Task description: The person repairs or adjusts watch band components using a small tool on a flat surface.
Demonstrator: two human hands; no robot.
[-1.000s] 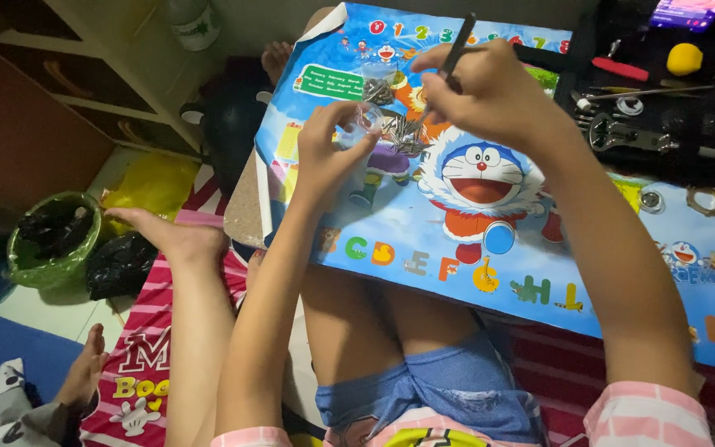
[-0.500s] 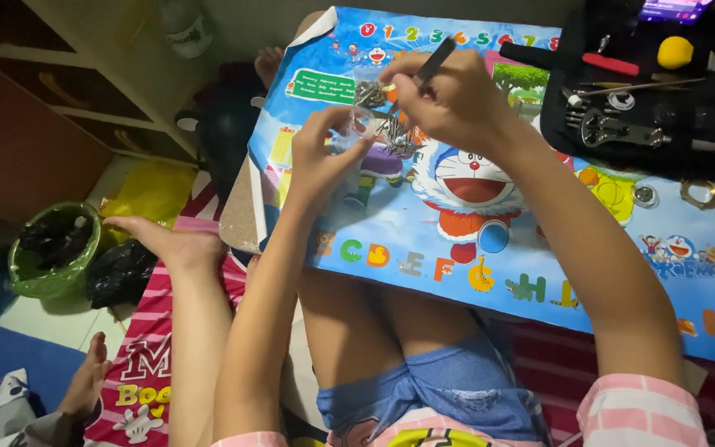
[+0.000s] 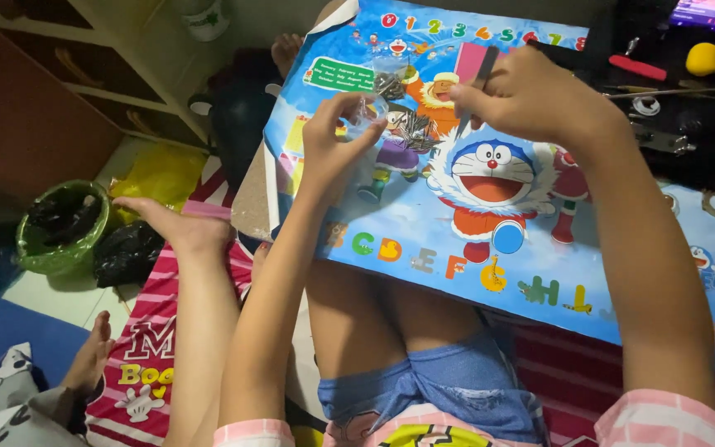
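- On the board [image 3: 490,273], a blue cartoon-printed sheet across my lap, both hands work near its far half.
- Left hand [image 3: 333,149]: fingers pinched narrow on a small clear bag [image 3: 363,116], held just above the board's left part. What the bag contains I cannot tell.
- Right hand [image 3: 531,99]: closed in a pen grip on a dark slim tool [image 3: 475,87], tip pointing down and leftward at the board.
- Pins [image 3: 411,128]: a small heap of thin metal pieces lying on the board, between the two hands. A second, smaller heap [image 3: 388,84] lies farther up the board.
- Key relation: the main heap sits just right of the left fingertips and just below-left of the tool tip; the tool tip looks the nearer. The tool's long axis runs steeply, top leaning away from me.
- Beyond the board's far right corner: a black tray [image 3: 688,124] with tools and a yellow ball [image 3: 703,58].
- Left of the board, on the floor: a green bin [image 3: 64,228], well apart.
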